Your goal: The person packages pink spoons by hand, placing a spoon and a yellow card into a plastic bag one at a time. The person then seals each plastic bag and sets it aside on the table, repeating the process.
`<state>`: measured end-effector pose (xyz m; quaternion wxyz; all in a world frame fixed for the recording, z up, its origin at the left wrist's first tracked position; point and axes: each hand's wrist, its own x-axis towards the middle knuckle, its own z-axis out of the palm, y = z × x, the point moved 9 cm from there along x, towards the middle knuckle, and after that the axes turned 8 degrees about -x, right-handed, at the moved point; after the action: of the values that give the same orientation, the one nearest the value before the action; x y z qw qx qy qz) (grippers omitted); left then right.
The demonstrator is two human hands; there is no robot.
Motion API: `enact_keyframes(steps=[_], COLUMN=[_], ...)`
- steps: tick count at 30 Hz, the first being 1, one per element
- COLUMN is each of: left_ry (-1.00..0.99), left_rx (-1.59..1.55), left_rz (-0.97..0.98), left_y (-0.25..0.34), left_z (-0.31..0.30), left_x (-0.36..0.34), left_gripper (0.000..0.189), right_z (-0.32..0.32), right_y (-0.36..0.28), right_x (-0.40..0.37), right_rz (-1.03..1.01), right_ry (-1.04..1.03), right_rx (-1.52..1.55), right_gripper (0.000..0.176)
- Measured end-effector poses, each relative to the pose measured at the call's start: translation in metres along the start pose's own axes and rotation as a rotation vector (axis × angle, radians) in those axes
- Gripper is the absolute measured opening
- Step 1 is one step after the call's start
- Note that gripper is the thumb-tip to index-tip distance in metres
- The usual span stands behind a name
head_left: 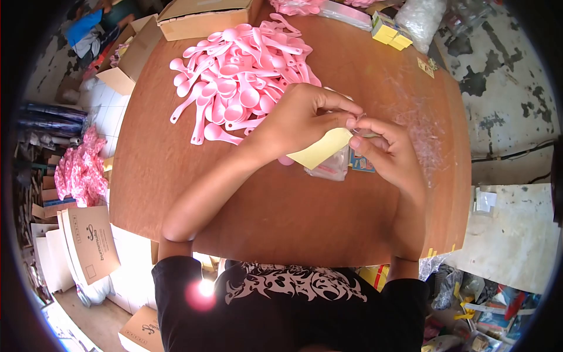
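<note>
Head view, the only one:

- Left hand (305, 117) and right hand (387, 154) are meeting above the table (281, 217), mid-right. Fingers of both are closing narrow, pinching the top edge of a clear pouch (333, 169). A yellow card (321, 148) is sitting against the pouch, just under the left palm.
- The pouch is hanging off the pinch points and drooping towards the tabletop. Cannot tell whether its bottom is touching.
- Risks, my read: the film is looking thin and slick, so a fingertip-only grip could be slipping, letting the pouch drop or the card skew. The left wrist is hovering just beside the pink spoons (243, 70), so a nudge there could be scattering them.
- Materials: the spoons are glossy moulded plastic with round bowls and slim handles, heaped loosely. The card is matte, flat and stiff. The pouch is crinkly and transparent. The table is smooth brown wood with a rounded edge.
- A cardboard box (202, 17) is sitting at the far edge, and small yellow boxes (390, 32) are lying far right.
</note>
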<state>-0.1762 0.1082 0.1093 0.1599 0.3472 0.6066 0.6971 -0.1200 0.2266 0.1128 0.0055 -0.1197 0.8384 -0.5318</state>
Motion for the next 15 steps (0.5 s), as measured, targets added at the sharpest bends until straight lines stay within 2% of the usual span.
enact_keyframes(steps=[5,7,8,10,11,12,13,15], left_ry=[0.065,0.027,0.029,-0.048,-0.042,-0.057,-0.074,0.033], left_rx=[-0.021,0.103,0.104,0.361,0.362,0.455,0.547,0.556], left_rz=[0.053,0.257,0.258,0.285,0.284,0.165,0.043,0.052], left_y=[0.001,0.014,0.013,0.030,0.037,0.032,0.028,0.050], left_z=[0.004,0.007,0.003,0.002,-0.009,-0.023,-0.036,-0.065], left_x=[-0.004,-0.004,-0.006,-0.010,-0.012,-0.011,-0.012,-0.016], left_gripper=[0.014,0.026,0.026,0.041,0.041,0.046,0.051,0.047], right_z=[0.013,0.016,0.014,0.014,0.004,-0.005,-0.002,-0.012], right_y=[0.014,0.017,0.014,0.007,0.002,0.001,0.000,0.000], right_x=[-0.002,-0.002,-0.001,0.002,0.005,0.006,0.009,0.014], right_rz=[0.078,0.077,0.029,-0.021,-0.011,0.000,0.000,0.000], right_ry=[-0.073,-0.086,-0.070,-0.058,0.066,0.191,0.186,0.362], right_rx=[0.005,-0.027,-0.074,-0.122,-0.001,0.121,0.123,0.065], right_gripper=[0.022,0.023,0.024,0.026,0.026,0.026,0.026,0.024])
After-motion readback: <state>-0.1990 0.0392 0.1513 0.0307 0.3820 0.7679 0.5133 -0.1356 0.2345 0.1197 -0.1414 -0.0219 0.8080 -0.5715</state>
